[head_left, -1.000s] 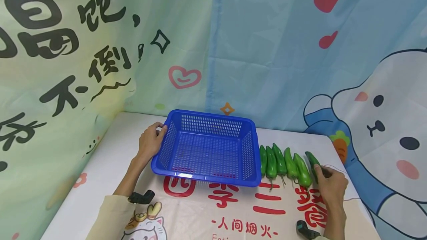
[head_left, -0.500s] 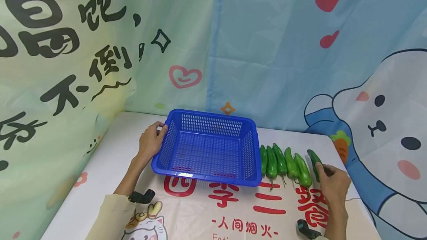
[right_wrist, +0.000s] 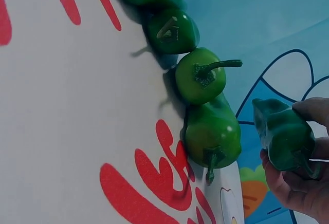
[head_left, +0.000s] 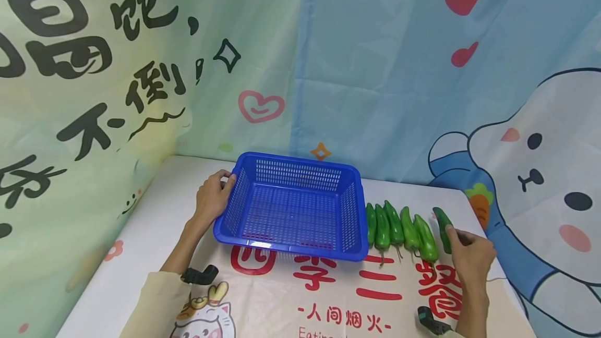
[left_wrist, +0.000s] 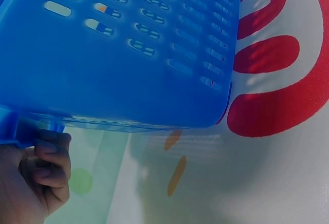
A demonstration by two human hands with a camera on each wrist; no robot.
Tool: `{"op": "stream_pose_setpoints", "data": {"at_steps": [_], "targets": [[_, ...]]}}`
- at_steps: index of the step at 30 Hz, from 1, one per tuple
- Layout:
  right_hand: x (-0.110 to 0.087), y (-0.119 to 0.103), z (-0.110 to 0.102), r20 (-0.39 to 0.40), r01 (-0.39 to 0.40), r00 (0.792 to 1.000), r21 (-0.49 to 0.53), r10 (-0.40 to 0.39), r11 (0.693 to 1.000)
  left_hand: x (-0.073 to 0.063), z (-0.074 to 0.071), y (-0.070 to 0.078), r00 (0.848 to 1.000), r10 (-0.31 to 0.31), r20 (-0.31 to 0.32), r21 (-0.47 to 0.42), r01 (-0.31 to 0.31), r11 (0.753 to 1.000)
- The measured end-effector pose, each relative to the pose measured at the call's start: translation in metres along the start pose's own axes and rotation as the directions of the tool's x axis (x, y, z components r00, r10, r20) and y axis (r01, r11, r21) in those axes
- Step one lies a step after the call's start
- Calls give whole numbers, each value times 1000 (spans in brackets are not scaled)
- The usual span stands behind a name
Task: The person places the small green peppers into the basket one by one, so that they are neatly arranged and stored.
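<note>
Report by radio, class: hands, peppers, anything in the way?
Left hand gripping blue basket. Right hand holding green pepper. Five more peppers lined up beside basket, its rim partly hiding nearest pepper in head view.

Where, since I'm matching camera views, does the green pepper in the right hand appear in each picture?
Head: the held pepper is at lower right, in the right hand.
Left wrist: not in it.
Right wrist: near the right edge, just below middle.
Shared landmark: the red lettering on the table, in all three.
</note>
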State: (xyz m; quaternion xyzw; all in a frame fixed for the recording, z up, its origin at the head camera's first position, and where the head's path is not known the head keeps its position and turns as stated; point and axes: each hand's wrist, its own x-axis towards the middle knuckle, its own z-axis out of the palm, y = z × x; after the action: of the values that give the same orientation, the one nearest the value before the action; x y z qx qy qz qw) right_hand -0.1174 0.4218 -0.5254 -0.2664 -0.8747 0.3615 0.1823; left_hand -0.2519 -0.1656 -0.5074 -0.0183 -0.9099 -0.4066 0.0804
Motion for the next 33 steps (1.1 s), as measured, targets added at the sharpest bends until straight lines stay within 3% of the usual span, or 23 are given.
{"op": "stream_pose_setpoints", "data": {"at_steps": [16,33], "targets": [[-9,-17,0,-65,-91,993,77,97,993,-2,-1,2,1000,4,0,9,-4,1000],[-10,-31,-4,6,-299,953,185,303,936,-1,0,1,1000,-4,-1,6,4,1000]]}}
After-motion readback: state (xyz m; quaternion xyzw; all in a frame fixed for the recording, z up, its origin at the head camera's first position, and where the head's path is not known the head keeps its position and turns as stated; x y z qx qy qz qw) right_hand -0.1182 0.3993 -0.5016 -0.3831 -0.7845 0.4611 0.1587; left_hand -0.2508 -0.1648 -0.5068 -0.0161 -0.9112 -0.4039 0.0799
